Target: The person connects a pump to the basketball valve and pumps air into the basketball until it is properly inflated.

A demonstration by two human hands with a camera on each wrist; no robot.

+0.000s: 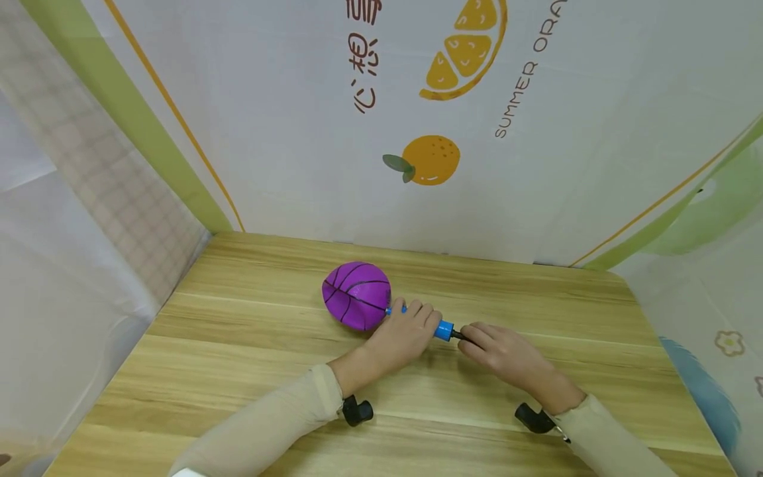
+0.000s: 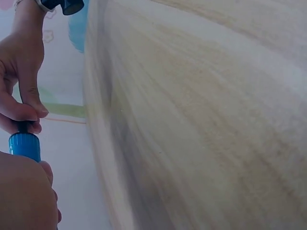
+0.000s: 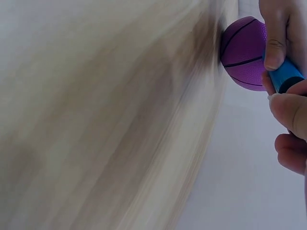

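Gripping a blue pump [image 1: 444,330] and its rod [image 1: 457,335], both hands [image 1: 406,334] [image 1: 507,356] sit near a purple ball [image 1: 356,291].

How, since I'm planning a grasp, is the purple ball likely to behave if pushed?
The purple ball probably gives under pressure, since its side is dented and creased. It may roll unevenly, being roundish but misshapen. Its pebbled surface in the right wrist view suggests decent grip.
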